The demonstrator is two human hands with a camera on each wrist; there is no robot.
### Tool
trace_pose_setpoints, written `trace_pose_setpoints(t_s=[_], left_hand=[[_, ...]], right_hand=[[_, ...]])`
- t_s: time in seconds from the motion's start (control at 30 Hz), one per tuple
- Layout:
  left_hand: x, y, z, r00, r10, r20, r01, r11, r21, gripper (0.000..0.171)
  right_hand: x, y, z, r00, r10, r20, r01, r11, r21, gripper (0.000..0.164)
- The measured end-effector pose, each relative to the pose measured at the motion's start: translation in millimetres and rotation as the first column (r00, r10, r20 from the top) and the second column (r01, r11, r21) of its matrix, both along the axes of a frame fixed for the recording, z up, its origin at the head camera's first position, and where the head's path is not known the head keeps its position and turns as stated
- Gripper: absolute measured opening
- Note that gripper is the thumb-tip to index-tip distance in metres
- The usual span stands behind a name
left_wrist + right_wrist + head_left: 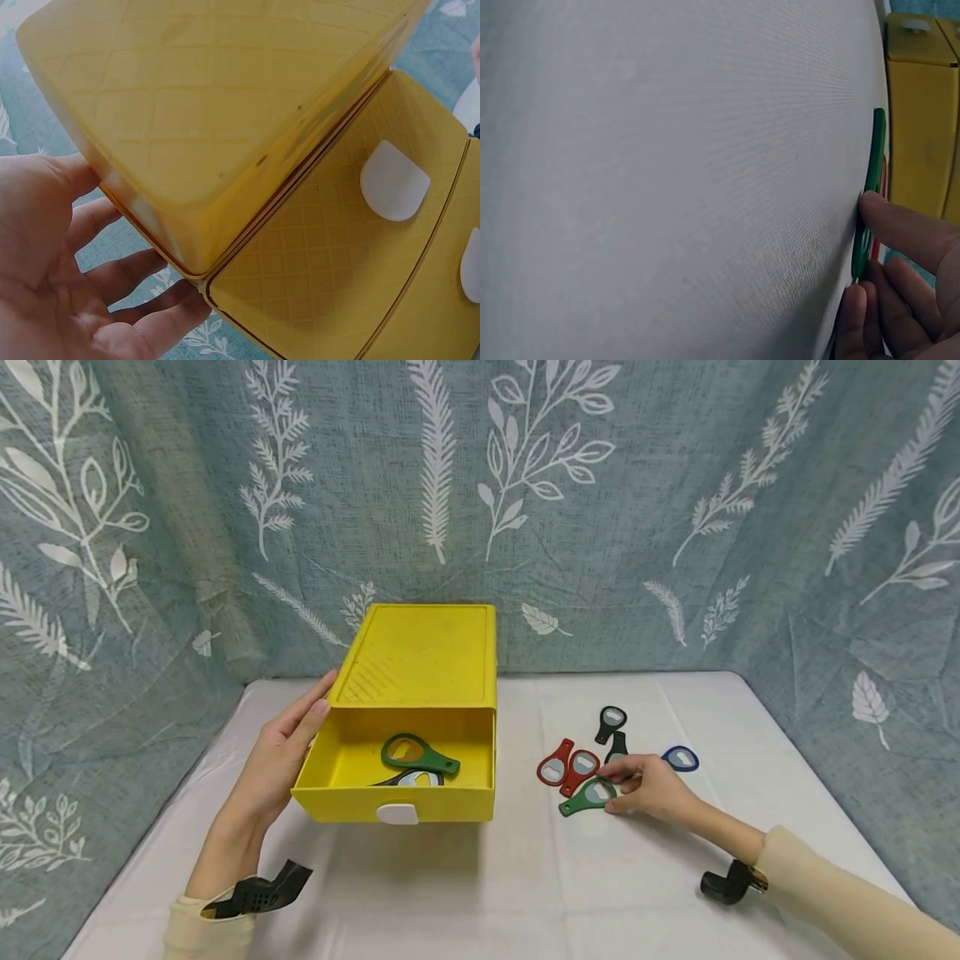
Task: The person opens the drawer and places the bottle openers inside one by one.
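Note:
In the head view, a yellow drawer box point(420, 652) stands on the table with its top drawer point(450, 806) pulled out. My left hand point(277, 752) rests against the box's left side, its fingers fairly straight. Inside the drawer lie a green bottle opener point(442, 763) and a black one point(431, 779), partly hidden by the drawer front. My right hand point(652, 789) pinches the round end of another green bottle opener point(576, 803) on the table. Thumb and fingers lie at its opposite edges; the right wrist view shows this green opener point(877, 142) edge-on.
Beside the right hand lie two red bottle openers point(564, 749), a black opener point(602, 733), a second black one point(618, 742) partly covered by the hand, and a blue opener point(694, 762). Closed drawers with white pulls point(395, 184) sit below the open one. A patterned curtain point(600, 527) hangs behind.

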State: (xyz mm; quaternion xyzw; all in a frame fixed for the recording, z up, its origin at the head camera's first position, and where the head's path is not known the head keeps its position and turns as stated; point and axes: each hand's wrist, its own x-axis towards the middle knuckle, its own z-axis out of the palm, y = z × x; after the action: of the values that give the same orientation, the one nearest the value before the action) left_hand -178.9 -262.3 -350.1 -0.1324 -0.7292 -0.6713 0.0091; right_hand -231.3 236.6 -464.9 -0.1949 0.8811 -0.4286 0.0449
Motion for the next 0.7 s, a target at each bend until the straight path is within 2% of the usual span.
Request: trace_pose_setpoints(t_s=[0.4, 0.7], left_hand=[[1.3, -0.6, -2.1, 1.0, -0.016, -0.006, 0.016, 1.0, 0.01, 0.052], [1.3, -0.5, -1.6, 1.0, -0.005, -0.014, 0.005, 1.0, 0.003, 0.052]], right_hand=[[-0.3, -0.6, -2.2, 0.999, 0.041, -0.018, -0.041, 0.999, 0.013, 0.043], [-2.2, -1.7, -1.1, 0.994, 0.09, -0.066, -0.089, 0.996, 0.029, 0.047]])
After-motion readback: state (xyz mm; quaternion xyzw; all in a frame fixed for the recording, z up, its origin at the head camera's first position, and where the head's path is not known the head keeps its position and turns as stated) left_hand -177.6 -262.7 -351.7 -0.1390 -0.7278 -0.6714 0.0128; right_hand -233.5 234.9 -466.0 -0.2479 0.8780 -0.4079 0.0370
